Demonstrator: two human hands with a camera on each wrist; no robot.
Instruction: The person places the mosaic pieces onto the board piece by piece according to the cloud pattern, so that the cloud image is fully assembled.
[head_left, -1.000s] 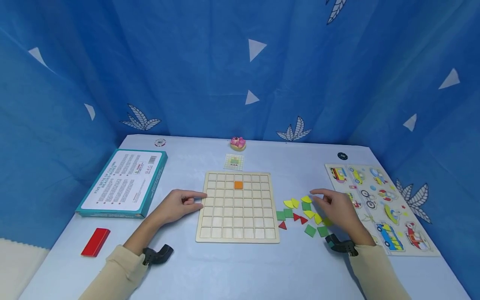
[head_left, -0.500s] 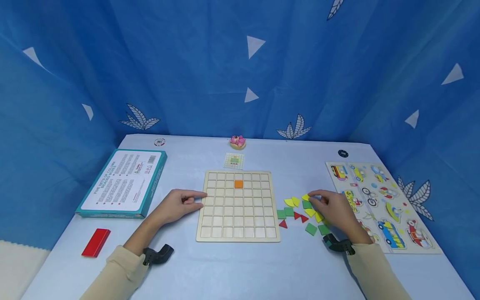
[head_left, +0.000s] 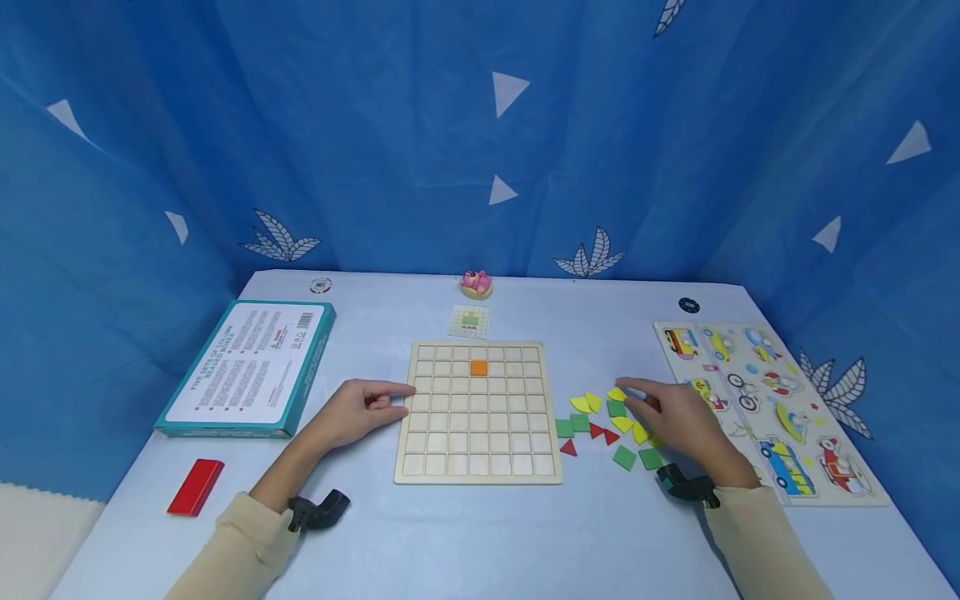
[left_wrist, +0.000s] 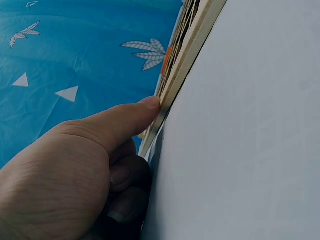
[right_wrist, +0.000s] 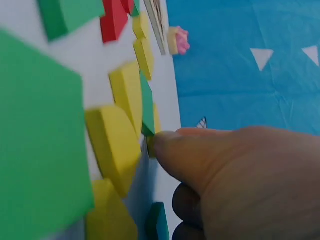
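- Right hand [head_left: 678, 421]: thumb and index at the far yellow piece [head_left: 617, 393] of the loose pile. Tips nearly together; in the right wrist view the thumb hides part of the piece, so can't tell if it's pinched.
- Left hand [head_left: 367, 412]: thumb and index apart, tips at the left edge of the board [head_left: 477, 464], other fingers curled in.
- Green square [head_left: 616, 408] just on the near side of that yellow piece.
- Rest of the pile lies flat between board and right hand: more yellow pieces [head_left: 622, 424], green squares [head_left: 624, 457], red triangles [head_left: 611, 437].
- Board: flat, seven-by-seven grid, orange square [head_left: 478, 367] in the middle column, second row from the far edge.
- Card [head_left: 470, 322] just past the board's far edge, pink toy [head_left: 476, 285] behind it.
- Puzzle [head_left: 761, 421] at right, partly behind the right hand.
- Box [head_left: 247, 362] at left, red block [head_left: 196, 487] nearer the person.
- White table [head_left: 480, 542], blue curtain [head_left: 420, 125] round it.
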